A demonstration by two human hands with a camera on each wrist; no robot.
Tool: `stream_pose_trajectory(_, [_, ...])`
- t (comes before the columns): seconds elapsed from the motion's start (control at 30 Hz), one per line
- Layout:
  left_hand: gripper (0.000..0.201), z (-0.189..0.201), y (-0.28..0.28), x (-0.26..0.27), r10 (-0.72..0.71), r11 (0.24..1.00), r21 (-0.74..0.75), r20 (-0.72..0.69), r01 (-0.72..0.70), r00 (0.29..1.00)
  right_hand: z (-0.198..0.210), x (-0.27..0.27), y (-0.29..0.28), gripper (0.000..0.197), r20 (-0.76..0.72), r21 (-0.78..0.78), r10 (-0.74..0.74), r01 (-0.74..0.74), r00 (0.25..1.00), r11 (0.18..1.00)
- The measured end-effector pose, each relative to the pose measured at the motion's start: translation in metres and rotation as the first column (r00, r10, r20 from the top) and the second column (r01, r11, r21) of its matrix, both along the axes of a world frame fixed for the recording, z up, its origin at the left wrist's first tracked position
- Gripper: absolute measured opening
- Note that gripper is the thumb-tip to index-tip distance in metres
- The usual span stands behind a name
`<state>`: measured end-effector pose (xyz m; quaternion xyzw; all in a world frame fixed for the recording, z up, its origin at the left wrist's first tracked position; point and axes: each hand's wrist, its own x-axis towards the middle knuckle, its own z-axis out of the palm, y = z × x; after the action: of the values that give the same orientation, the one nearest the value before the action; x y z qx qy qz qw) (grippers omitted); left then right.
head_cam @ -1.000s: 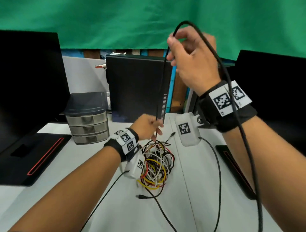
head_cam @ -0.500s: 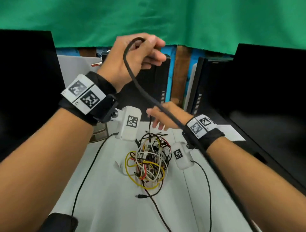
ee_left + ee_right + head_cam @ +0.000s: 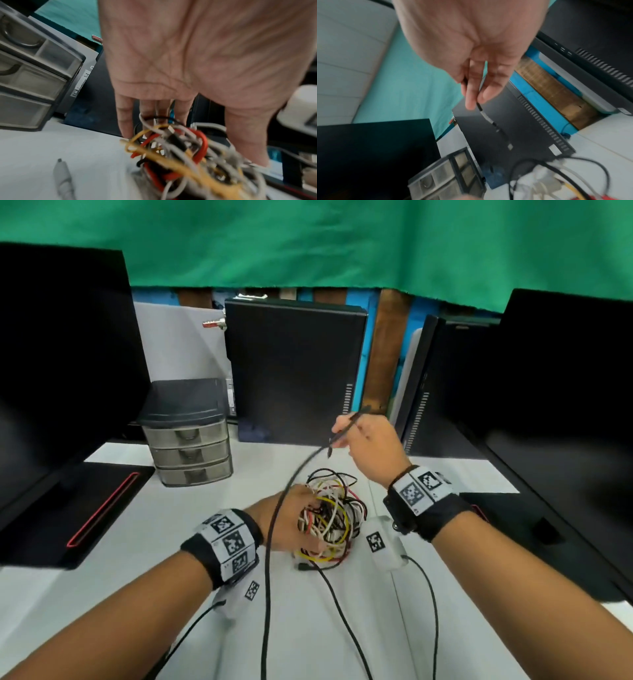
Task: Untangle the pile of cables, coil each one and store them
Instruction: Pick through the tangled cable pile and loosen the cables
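Observation:
A tangle of yellow, red, white and black cables (image 3: 334, 522) (image 3: 180, 155) (image 3: 556, 180) lies mid-table. My left hand (image 3: 308, 525) (image 3: 188, 135) rests on its left side, with straight fingers (image 3: 125, 121) reaching down into the wires and the thumb on the near side. My right hand (image 3: 342, 428) (image 3: 476, 102) hovers above and behind the pile and pinches the end of a long black cable (image 3: 266, 594) (image 3: 485, 116). That cable runs down over my left hand and off the table's front edge.
A grey three-drawer unit (image 3: 188, 446) stands at the back left of the white table (image 3: 137, 542), beside a black computer case (image 3: 294, 371). Dark monitors (image 3: 61, 354) (image 3: 565, 405) flank both sides. A second black cable (image 3: 342, 611) trails from the pile toward me.
My left hand let go of the raised black cable and dropped onto the pile. My right hand rose from the pile and now pinches the cable's end.

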<state>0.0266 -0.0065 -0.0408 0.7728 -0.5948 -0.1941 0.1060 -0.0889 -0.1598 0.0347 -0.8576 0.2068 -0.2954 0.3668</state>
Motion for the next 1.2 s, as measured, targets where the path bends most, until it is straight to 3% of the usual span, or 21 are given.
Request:
stream_pose_trajectory(0.13, [0.100, -0.001, -0.011, 0.006, 0.086, 0.996, -0.027, -0.016, -0.087, 0.996, 0.021, -0.006, 0.005, 0.027, 0.015, -0.049, 0.043, -0.042, 0.999, 0.998])
stream_pose_trajectory(0.27, [0.073, 0.009, -0.014, 0.015, 0.233, 0.972, -0.034, 0.084, -0.231, 0.969, 0.043, -0.031, -0.029, 0.018, 0.126, -0.248, -0.101, 0.130, 0.987, 0.960])
stream_pose_trajectory(0.33, [0.058, 0.010, -0.014, 0.021, 0.391, 0.920, -0.086, 0.158, -0.382, 0.907, 0.043, -0.047, -0.054, 0.021, -0.079, -0.309, -0.213, 0.179, 0.974, 0.934])
stream_pose_trajectory(0.4, [0.052, 0.009, -0.013, 0.028, 0.464, 0.886, -0.093, 0.188, -0.454, 0.866, 0.036, -0.065, -0.075, 0.020, -0.426, -0.347, -0.319, 0.173, 0.846, 0.922])
stream_pose_trajectory(0.47, [0.056, 0.009, -0.010, 0.036, 0.470, 0.882, -0.081, 0.191, -0.463, 0.862, 0.025, -0.082, -0.092, 0.021, -0.605, -0.281, -0.337, 0.203, 0.721, 0.938])
stream_pose_trajectory(0.5, [0.058, 0.010, -0.007, 0.039, 0.461, 0.887, -0.086, 0.206, -0.453, 0.863, 0.021, -0.087, -0.098, 0.022, -0.601, -0.247, -0.342, 0.240, 0.722, 0.939])
stream_pose_trajectory(0.6, [0.054, 0.012, -0.004, 0.043, 0.404, 0.914, -0.160, 0.289, -0.372, 0.868, 0.027, -0.085, -0.085, 0.010, -0.379, -0.217, -0.369, 0.306, 0.849, 0.927])
stream_pose_trajectory(0.67, [0.056, 0.013, -0.006, 0.042, 0.318, 0.945, -0.180, 0.327, -0.271, 0.890, 0.037, -0.074, -0.050, 0.016, -0.267, -0.200, -0.262, 0.213, 0.927, 0.956])
stream_pose_trajectory(0.73, [0.073, 0.012, -0.008, 0.041, 0.236, 0.972, -0.063, 0.349, -0.228, 0.907, 0.040, -0.065, -0.001, 0.022, -0.322, -0.141, -0.003, -0.044, 0.947, 0.989])
stream_pose_trajectory(0.77, [0.075, 0.011, -0.008, 0.042, 0.213, 0.974, -0.003, 0.363, -0.228, 0.907, 0.033, -0.061, 0.021, 0.023, -0.406, -0.105, 0.122, -0.179, 0.906, 0.978])
stream_pose_trajectory(0.83, [0.057, 0.004, -0.009, 0.044, 0.184, 0.978, 0.013, 0.429, -0.210, 0.884, 0.004, -0.052, 0.051, 0.027, -0.613, -0.082, 0.241, -0.364, 0.753, 0.928])
stream_pose_trajectory(0.87, [0.045, 0.002, -0.010, 0.044, 0.176, 0.981, -0.006, 0.469, -0.196, 0.865, -0.013, -0.047, 0.060, 0.031, -0.686, -0.106, 0.217, -0.390, 0.694, 0.915])
stream_pose_trajectory(0.93, [0.030, 0.001, -0.010, 0.043, 0.168, 0.983, -0.026, 0.510, -0.180, 0.844, -0.044, -0.037, 0.067, 0.037, -0.734, -0.202, 0.077, -0.325, 0.674, 0.924])
stream_pose_trajectory(1.03, [0.028, 0.004, -0.007, 0.049, 0.179, 0.982, -0.025, 0.448, -0.188, 0.876, -0.070, -0.026, 0.061, 0.041, -0.737, -0.255, -0.036, -0.229, 0.675, 0.939])
stream_pose_trajectory(1.13, [0.017, 0.012, 0.000, 0.061, 0.206, 0.978, -0.017, 0.177, -0.206, 0.962, -0.076, -0.024, 0.046, 0.025, -0.724, -0.148, 0.017, -0.179, 0.690, 0.973])
stream_pose_trajectory(1.2, [0.015, 0.018, 0.003, 0.065, 0.205, 0.979, 0.013, 0.067, -0.206, 0.977, -0.075, -0.025, 0.032, 0.015, -0.714, -0.068, 0.054, -0.146, 0.698, 0.987])
